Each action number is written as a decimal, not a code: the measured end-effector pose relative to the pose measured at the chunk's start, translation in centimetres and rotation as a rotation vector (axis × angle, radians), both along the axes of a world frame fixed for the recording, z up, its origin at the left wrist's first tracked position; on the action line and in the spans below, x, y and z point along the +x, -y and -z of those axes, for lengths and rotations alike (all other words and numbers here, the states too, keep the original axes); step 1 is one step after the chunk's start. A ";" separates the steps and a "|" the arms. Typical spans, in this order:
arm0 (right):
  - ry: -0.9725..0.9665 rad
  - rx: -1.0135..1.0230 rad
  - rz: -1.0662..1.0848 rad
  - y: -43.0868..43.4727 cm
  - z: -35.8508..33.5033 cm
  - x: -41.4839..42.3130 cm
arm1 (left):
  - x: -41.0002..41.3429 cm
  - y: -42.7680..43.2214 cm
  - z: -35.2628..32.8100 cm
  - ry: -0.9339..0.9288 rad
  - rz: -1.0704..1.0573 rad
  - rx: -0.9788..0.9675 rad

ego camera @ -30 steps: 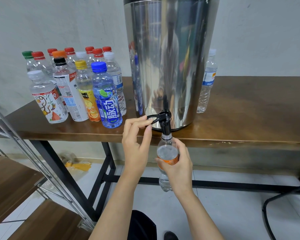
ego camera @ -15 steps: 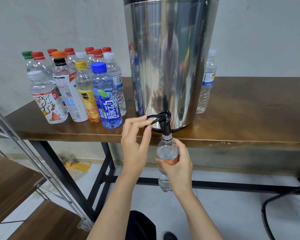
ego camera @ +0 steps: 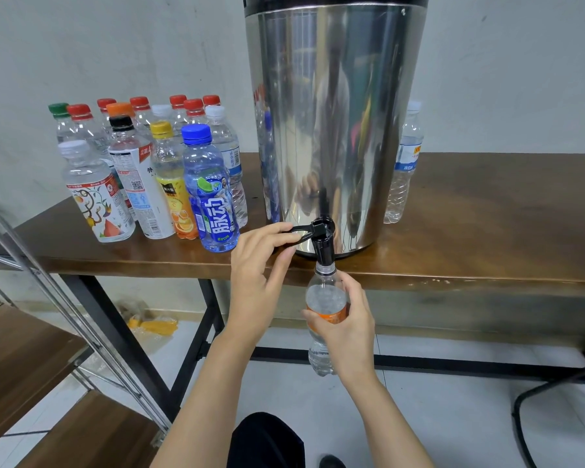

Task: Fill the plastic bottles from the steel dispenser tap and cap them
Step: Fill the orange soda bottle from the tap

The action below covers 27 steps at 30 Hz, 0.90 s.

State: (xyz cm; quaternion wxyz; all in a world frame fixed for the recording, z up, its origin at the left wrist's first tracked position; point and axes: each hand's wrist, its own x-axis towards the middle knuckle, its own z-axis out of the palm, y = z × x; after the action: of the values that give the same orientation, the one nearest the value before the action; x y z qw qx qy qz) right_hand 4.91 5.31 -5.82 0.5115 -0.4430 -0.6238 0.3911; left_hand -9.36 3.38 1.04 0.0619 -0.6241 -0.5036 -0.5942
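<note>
Left hand: my left hand (ego camera: 257, 285) pinches the thin black plastic lever (ego camera: 304, 228), fingers curled over its top, thumb pressed up beneath.
Right hand: my right hand (ego camera: 348, 332) wraps the bottle (ego camera: 326, 298) at its orange label, fingers and thumb closed round it.
Bottle: clear ribbed plastic, uncapped and upright, held below the table's near edge with its mouth touching the spout; water stands up near the shoulder.
Tap: a short black plastic tap (ego camera: 323, 246) at the dispenser's foot, spout pointing down.
Dispenser: a tall cylinder of polished, mirror-bright steel, the dispenser (ego camera: 331, 113) stands on the table.
Table: the table (ego camera: 470, 238) has a dark, glossy wooden top on black metal legs.
Left: capped bottles (ego camera: 149, 170), clear plastic with mixed coloured caps, crowd the far left.
Right: a lone bottle (ego camera: 404, 163), white-capped, stands just beside the dispenser.
</note>
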 end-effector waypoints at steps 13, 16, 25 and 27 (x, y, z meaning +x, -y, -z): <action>0.004 0.004 -0.002 -0.2 0.1 0.0 | -0.5 -0.2 0.1 -0.058 0.002 -0.011; 0.002 0.004 -0.004 -0.1 0.0 0.0 | -0.5 -0.2 0.1 -0.068 -0.003 -0.013; -0.007 0.012 -0.014 -0.2 0.0 0.1 | -0.3 -0.1 0.1 -0.065 -0.004 -0.016; -0.009 0.010 -0.015 -0.2 0.1 0.1 | -0.3 -0.1 0.1 -0.063 -0.006 -0.013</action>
State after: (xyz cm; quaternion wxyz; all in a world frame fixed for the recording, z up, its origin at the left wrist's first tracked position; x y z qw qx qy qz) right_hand 5.01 5.52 -5.88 0.5134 -0.4338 -0.6271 0.3937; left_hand -9.66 3.50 0.92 0.0754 -0.6415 -0.5069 -0.5709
